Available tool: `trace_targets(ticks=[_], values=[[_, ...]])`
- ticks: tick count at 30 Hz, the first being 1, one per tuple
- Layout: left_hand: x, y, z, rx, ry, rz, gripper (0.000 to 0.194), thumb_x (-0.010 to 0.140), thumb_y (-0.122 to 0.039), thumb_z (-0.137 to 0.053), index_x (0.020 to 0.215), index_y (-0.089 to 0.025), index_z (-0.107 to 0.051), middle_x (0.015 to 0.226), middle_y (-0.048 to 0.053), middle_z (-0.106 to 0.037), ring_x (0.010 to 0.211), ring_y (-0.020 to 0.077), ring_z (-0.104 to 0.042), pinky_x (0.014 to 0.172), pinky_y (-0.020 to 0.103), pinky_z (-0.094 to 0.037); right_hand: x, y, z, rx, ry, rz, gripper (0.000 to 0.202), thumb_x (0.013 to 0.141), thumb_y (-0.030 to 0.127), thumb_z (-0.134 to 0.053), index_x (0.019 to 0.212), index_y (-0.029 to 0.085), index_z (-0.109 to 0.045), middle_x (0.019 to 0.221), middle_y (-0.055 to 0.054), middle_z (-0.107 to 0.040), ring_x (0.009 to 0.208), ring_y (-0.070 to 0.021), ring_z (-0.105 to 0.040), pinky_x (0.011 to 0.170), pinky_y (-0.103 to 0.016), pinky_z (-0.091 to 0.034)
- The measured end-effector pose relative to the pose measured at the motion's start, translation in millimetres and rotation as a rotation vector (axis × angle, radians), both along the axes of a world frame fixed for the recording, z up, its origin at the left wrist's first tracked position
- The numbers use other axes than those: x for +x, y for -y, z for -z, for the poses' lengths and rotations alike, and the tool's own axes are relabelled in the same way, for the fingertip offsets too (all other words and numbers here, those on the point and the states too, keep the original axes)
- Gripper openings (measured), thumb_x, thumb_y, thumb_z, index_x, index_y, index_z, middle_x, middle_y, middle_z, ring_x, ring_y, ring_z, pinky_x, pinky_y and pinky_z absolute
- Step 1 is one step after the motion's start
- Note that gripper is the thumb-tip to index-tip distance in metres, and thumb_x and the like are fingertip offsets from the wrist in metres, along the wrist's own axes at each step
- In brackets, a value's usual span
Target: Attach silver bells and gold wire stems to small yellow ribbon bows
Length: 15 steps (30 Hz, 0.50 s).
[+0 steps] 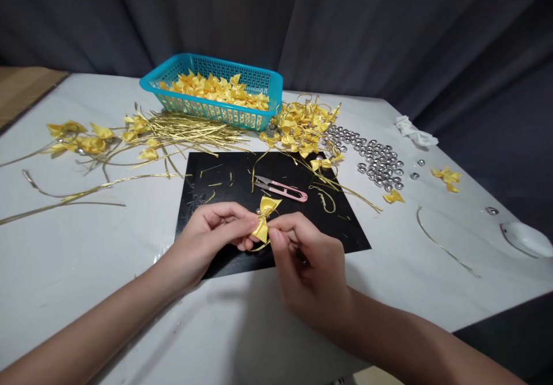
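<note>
Between my hands, over the black mat (345, 232), is a yellow ribbon bow (268, 205) with a small silver piece near its middle. My left hand (216, 229) pinches the bow from the left. The fingers of my right hand (309, 258) are closed at the bow's right side, by its middle; what they hold is too small to make out. A loop of gold cord (260, 248) hangs just under the bow. Pink-handled thread snips (287, 191) lie on the mat beyond my hands, among cord scraps.
A blue basket (224, 111) of yellow bows stands at the back. Gold cords (194, 131) lie before it. More bows with cords (302, 123) and silver bells (380, 163) are heaped to the right. A white dish-like object (526, 239) is at the far right.
</note>
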<state>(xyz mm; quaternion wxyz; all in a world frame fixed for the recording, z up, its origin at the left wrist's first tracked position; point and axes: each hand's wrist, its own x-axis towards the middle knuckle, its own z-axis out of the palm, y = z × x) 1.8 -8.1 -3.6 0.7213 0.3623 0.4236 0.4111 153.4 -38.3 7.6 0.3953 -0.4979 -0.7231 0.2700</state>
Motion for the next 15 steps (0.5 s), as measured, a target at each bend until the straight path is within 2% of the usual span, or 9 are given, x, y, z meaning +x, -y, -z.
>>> trace_targets(ticks=[5,11,15], values=[[-1.4,2.1,2.7,0.015,-0.025,-0.012,0.010,0.070,-0.020,-0.070,0.061,-0.018,-0.069,0.051,-0.005,-0.065,0.048,0.0018,-0.055,0.050,0.006,-0.042,0.3,-0.4,2.6,0.058,0.075,0.005,0.011,0.086,0.014,-0.043,0.079,0.017,-0.052,0.048,0.007,-0.052,0.036,-0.0039,-0.043,0.038,-0.015,-0.030],[-0.7,2.8,-0.1,0.008,-0.028,-0.029,0.010,0.070,-0.023,-0.070,0.062,-0.018,-0.068,0.050,-0.004,-0.064,0.049,0.0031,-0.056,0.051,0.008,-0.042,0.4,-1.3,2.4,0.171,0.181,0.014,0.012,0.082,0.010,-0.045,0.076,0.018,-0.053,0.052,0.006,-0.054,0.032,-0.0039,-0.034,0.036,-0.017,-0.027],[0.7,1.8,-2.7,-0.005,-0.043,-0.038,0.013,0.071,-0.023,-0.069,0.059,-0.017,-0.067,0.049,-0.005,-0.063,0.048,0.0031,-0.055,0.050,0.008,-0.042,0.0,-1.1,2.7,0.207,0.198,0.007,0.015,0.080,0.009,-0.045,0.073,0.019,-0.053,0.057,0.004,-0.058,0.037,-0.0053,-0.039,0.039,-0.017,-0.031]])
